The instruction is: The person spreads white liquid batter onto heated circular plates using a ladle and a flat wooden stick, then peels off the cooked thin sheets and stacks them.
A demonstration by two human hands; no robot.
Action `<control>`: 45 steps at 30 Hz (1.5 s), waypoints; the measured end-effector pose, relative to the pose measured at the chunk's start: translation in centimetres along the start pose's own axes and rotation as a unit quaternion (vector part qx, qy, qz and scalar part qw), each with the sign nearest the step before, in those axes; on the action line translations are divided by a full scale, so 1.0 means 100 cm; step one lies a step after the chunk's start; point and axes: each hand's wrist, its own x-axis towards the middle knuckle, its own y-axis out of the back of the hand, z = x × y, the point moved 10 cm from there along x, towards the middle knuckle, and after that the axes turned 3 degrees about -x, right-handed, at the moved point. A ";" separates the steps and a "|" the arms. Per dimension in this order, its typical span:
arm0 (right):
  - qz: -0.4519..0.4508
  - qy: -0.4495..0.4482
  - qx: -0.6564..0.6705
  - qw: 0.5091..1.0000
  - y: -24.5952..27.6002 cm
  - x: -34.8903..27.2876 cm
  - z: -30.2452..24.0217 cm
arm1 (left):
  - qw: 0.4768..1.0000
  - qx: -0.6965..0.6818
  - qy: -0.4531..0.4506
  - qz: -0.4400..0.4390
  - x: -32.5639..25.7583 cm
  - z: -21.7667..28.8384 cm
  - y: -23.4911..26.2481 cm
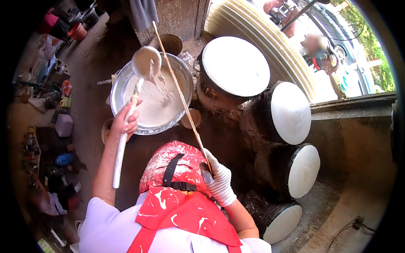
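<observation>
My bare left hand (130, 118) is closed round the pale handle of a large ladle (147, 63). The ladle's bowl is tilted above a wide metal basin (117, 97), and strings of batter run from it into the creamy batter (156, 111) below. In a striped, stained glove, my right hand (218, 179) grips the near end of a long thin stick (181, 95), which slants up across the basin's right side. Nearest that stick on the right stands a drum with a round white top (235, 65); whether cloth or batter makes the white, I cannot tell.
More white-topped drums (291, 113) curve down my right side. Behind the basin sits a brown pot (171, 42), and a small bowl (192, 118) is beside it. A corrugated sheet (261, 33) and a ledge (354, 107) bound the right. Clutter and a red bucket (77, 32) line the left.
</observation>
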 end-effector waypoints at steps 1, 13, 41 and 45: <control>-0.003 -0.002 0.030 1.000 -0.011 0.000 0.002 | 0.999 0.026 -0.014 0.035 0.008 -0.005 0.026; -0.015 -0.121 0.093 0.988 -0.070 0.026 0.024 | 0.987 0.101 0.036 0.121 0.012 0.006 0.132; 0.363 -0.284 0.188 0.867 0.081 -0.114 0.095 | 0.935 0.294 0.166 -0.109 0.074 -0.150 -0.091; 0.494 -0.264 0.147 0.815 0.159 -0.185 0.133 | 0.900 0.285 0.197 -0.263 0.119 -0.271 -0.269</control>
